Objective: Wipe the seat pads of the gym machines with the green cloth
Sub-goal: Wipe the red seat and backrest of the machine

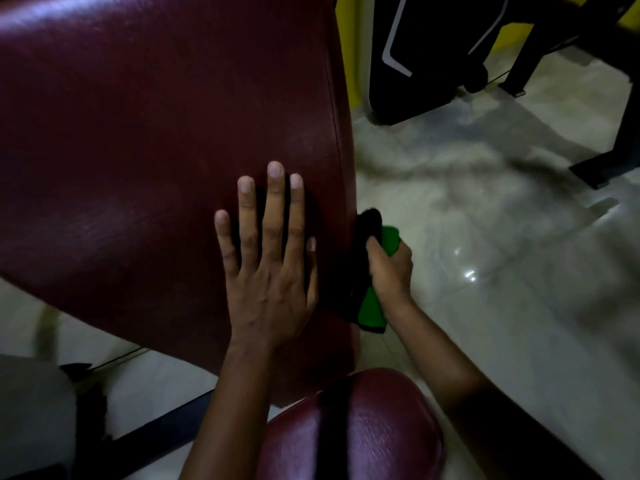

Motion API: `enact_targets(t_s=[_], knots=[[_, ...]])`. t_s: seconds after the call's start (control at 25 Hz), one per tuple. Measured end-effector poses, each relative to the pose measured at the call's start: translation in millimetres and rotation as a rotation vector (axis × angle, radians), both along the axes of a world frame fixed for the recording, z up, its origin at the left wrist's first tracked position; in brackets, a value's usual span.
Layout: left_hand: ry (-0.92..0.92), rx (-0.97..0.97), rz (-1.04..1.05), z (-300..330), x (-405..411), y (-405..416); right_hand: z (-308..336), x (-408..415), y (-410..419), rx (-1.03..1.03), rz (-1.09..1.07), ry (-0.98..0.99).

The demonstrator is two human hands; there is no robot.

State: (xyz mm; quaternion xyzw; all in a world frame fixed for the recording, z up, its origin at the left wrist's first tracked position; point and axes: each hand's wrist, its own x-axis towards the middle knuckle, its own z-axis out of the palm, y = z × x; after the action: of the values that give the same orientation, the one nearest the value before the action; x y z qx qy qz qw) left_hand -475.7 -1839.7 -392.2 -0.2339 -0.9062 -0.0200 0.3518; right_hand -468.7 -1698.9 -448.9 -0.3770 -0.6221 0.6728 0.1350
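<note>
A large dark red padded bench pad (pixel 145 140) fills the left and middle of the head view. My left hand (pixel 268 265) lies flat on its right part with fingers straight and spread. My right hand (pixel 389 268) grips the bunched green cloth (pixel 372 306) and holds it against the pad's right side edge. Part of the cloth looks black in shadow. A smaller dark red seat pad (pixel 374 431) sits below, near the bottom of the view, between my forearms.
Glossy pale tiled floor (pixel 502 271) spreads to the right. A black machine base (pixel 415 64) and black frame legs (pixel 616 133) stand at the upper right before a yellow wall. A dark frame bar (pixel 156 431) runs under the bench at lower left.
</note>
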Motion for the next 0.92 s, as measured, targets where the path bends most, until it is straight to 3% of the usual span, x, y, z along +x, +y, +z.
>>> enact_targets(t_s=[0.16,0.28,0.52,0.72,0.8,0.92], knots=[[-0.020,-0.058,0.003,-13.3,5.9,-9.8,50.6,-21.3,12.4,0.074,0.044,0.279],[0.002,-0.033,0.017,-19.4,6.7,-5.1,37.6,-21.4,9.1,0.056,-0.004,0.428],[0.053,-0.008,0.022,-31.8,3.3,-3.2,-36.2,4.8,-3.6,0.036,-0.013,0.113],[0.028,0.002,0.023,-41.7,11.5,-5.0,5.8,-6.7,2.1,0.057,-0.047,0.443],[0.017,-0.013,0.016,-53.7,17.4,-7.0,-6.6,-7.2,-2.2,0.086,-0.072,0.471],[-0.016,-0.035,-0.002,-73.9,24.6,-13.2,-71.9,14.7,-9.5,0.026,-0.023,0.181]])
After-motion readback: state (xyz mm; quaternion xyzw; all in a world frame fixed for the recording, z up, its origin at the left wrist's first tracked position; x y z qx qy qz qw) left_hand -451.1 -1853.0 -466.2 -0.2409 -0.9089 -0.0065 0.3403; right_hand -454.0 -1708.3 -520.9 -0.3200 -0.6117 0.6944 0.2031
